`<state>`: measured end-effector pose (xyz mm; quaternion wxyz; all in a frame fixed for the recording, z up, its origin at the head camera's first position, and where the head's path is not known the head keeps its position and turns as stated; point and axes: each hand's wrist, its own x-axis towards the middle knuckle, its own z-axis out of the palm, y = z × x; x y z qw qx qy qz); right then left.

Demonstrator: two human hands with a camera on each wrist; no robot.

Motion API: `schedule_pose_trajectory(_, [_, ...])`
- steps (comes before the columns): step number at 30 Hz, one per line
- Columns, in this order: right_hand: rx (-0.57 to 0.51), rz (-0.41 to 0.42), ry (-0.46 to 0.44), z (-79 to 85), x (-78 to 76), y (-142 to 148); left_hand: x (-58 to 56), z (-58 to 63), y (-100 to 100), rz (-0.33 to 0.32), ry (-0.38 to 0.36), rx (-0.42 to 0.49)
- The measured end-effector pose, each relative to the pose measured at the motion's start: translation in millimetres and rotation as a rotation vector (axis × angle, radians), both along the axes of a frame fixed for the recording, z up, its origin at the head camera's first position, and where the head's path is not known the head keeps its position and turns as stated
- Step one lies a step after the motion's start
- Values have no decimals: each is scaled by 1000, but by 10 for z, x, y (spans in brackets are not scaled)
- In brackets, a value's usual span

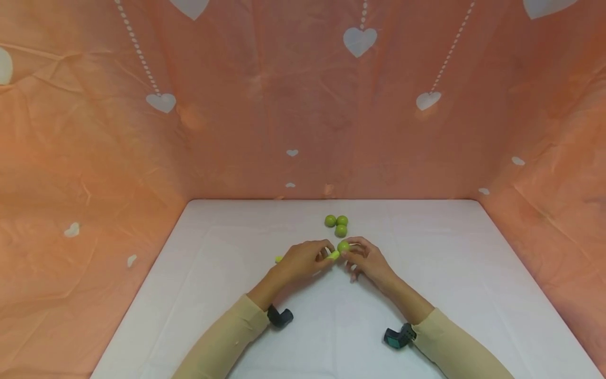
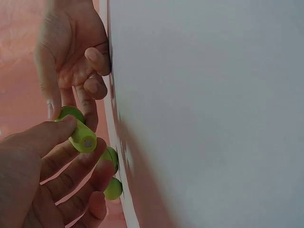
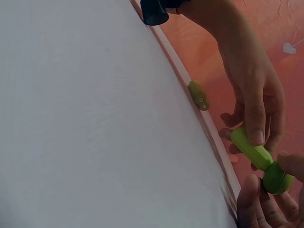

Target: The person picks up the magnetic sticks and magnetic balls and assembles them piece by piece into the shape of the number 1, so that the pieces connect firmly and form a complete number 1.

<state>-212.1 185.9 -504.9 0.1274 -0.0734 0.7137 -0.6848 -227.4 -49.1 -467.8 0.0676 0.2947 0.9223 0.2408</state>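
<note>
Closest to the viewer you've got two tan sleeves, with a dark camera on each wrist. The left camera and right camera both sit low by the table, so I'd watch those for bumps.

Past that, the left hand has a ribbed yellow-green rod pinched between thumb and fingers, and the right hand pinches a green ball the same way. Both grips are closed up only as far as the pieces' thickness. The rod's tip meets the ball, between the hands, just above the table. Its other end shows a small grey disc, maybe a magnet, can't tell for sure.

My guess is both are light, stiff plastic and not fragile. The rod's ribs should give decent grip, so I'd hold it mid-length and leave the ends free. The ball looks smooth and could squirt out, so thumb and fingers across its widest part.

More yellow-green rods lie past the left hand, partly hidden in the head view. Just beyond the hands, three green balls sit bunched on the table, easy to knock rolling. The far edge and orange backdrop come soon after; there's way more room sideways.
</note>
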Motion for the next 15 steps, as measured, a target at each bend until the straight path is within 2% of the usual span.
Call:
schedule_pose_trajectory(9, [5, -25, -12, 5, -29, 26, -26, 19, 23, -3, -14, -2])
schedule_pose_trajectory(15, [17, -62, -23, 8, -69, 99, -91, 56, 29, -10, 14, -16])
